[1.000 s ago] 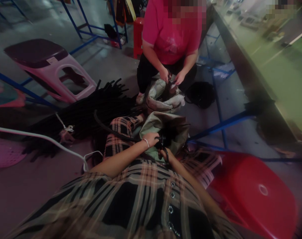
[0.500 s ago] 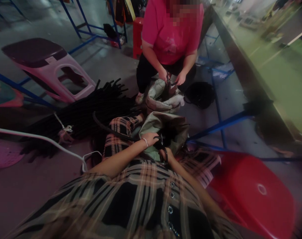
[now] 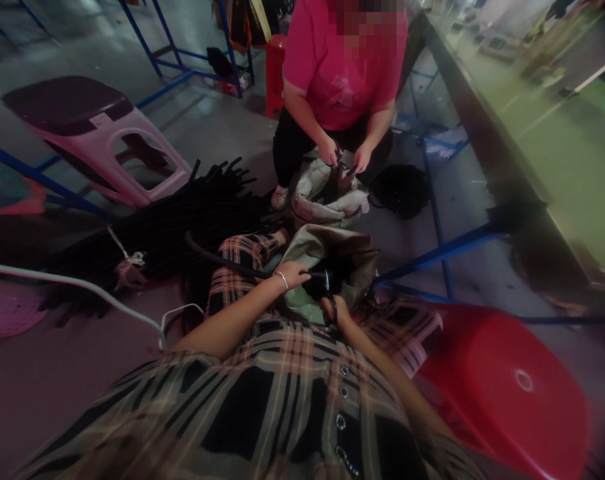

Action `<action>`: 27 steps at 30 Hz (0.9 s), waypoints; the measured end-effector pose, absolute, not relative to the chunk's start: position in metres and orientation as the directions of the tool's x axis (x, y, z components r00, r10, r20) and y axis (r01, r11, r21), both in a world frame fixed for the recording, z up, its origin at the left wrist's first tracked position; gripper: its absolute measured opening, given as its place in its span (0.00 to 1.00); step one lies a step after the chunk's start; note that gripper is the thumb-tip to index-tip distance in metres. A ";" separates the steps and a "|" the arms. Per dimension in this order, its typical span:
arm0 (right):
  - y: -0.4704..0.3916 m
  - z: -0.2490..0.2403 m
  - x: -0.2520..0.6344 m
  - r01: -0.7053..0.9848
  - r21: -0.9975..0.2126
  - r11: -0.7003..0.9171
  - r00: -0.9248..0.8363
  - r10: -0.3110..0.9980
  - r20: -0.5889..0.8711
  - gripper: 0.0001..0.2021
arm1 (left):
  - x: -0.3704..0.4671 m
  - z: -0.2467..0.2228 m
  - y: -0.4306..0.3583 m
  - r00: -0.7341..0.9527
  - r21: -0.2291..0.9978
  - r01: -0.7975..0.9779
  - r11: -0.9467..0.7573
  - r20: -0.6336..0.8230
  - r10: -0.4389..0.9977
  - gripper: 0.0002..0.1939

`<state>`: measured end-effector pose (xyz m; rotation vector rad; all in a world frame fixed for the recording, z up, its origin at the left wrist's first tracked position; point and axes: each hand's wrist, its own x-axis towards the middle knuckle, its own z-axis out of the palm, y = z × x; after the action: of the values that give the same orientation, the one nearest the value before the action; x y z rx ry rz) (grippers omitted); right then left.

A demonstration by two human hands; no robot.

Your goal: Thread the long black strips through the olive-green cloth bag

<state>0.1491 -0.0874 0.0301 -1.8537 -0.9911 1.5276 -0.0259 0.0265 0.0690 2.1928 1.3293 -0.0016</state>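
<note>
While gripping a long black strand in the left hand and scissors in the right hand, could get nicked by snipping too close in dim light.

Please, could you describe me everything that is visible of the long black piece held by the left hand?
The black piece is slender, dark and matte, like rubber or foam tubing; whether it is hollow cannot be told. Its far end curves upward, past the plaid trouser leg in this view. The left hand grips it near the other end, which projects over the open bag, close to the scissors. Whether the blades touch it is unclear.
</note>
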 end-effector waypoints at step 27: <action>-0.085 0.020 0.152 0.227 -0.767 -0.600 0.146 0.800 -0.583 0.08 | -0.029 0.059 0.029 0.469 0.473 0.828 -0.301 -0.291 0.834 0.16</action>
<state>0.1525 -0.0854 0.0195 -1.9195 -0.9779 1.4725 -0.0289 0.0292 0.0593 2.1519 1.3743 0.0132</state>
